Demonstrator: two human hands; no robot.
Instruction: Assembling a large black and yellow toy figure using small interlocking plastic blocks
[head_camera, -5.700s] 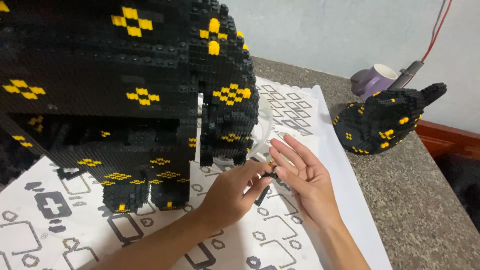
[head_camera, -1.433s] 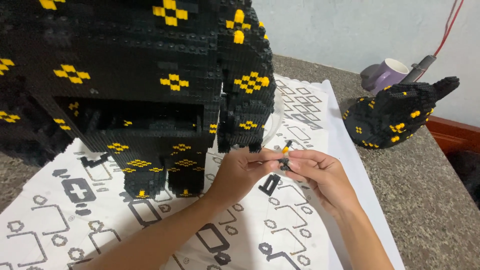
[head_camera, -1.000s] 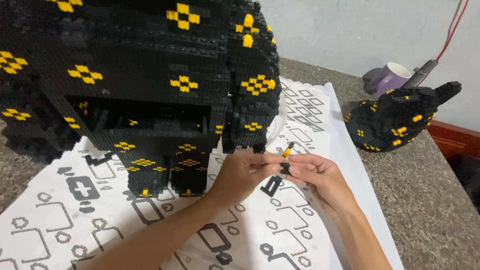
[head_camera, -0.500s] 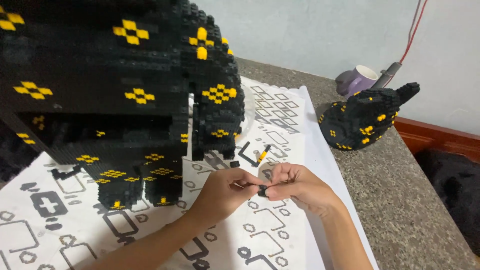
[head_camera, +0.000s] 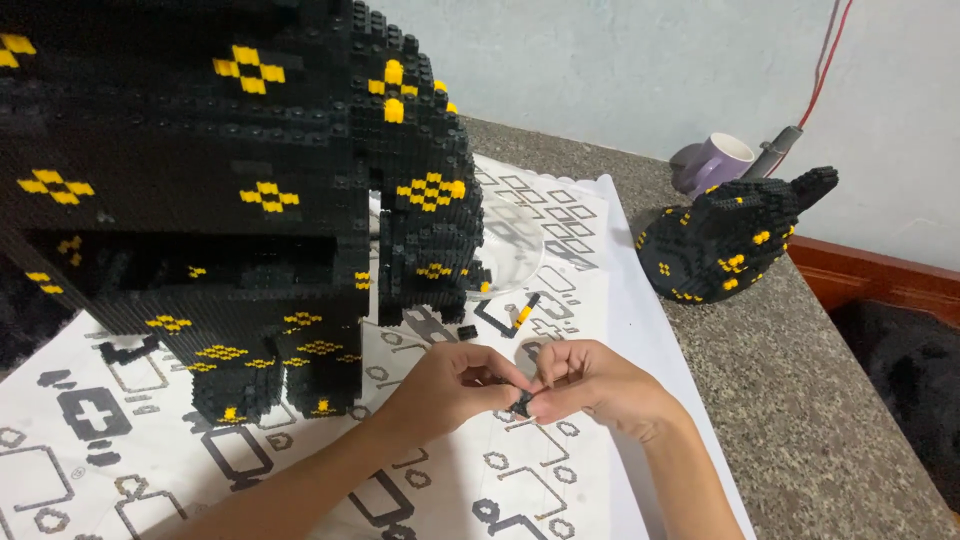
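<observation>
Left hand: the left hand (head_camera: 455, 385) is closed at the fingertips on a small black plastic brick piece (head_camera: 522, 403), above the sheet.
Right hand: the right hand (head_camera: 598, 385) pinches the same piece from the other side; the two hands touch.
Large model: a big black brick-built figure with yellow diamond marks (head_camera: 240, 190) stands on the sheet, just behind the hands.
Sheet: a white printed paper sheet with black outline shapes (head_camera: 590, 250) covers the grey speckled stone worktop (head_camera: 800, 400).
Loose parts: a black-and-yellow bar piece (head_camera: 522, 314) and a small black brick (head_camera: 467, 331) lie near the model's foot.
Second model: a smaller black brick-built head with yellow marks (head_camera: 730, 240) sits on bare worktop, right.
Background: a lilac ceramic mug (head_camera: 715, 162) stands behind it, by the wall.
</observation>
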